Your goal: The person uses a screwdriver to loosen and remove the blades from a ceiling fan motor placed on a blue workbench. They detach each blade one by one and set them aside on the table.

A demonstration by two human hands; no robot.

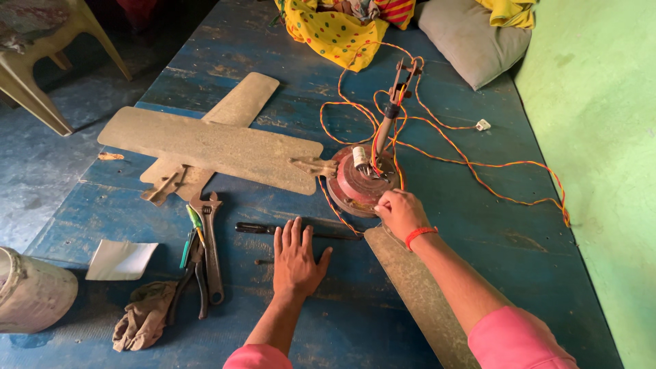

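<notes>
Head view: a dismantled ceiling fan motor [359,181], reddish and round, sits on the blue wooden worktop [478,239] with orange wires [478,164] looping away from it. The right hand [402,213] rests curled against the motor's near rim; whether it grips anything there cannot be told. The left hand [296,258] lies flat and released on the worktop, fingers spread, just short of a dark screwdriver [273,230]. A pipe wrench [210,246], pliers [195,273] and a rag [145,316] lie to its left. A pale bucket [34,290] stands at the left edge, its contents hidden.
</notes>
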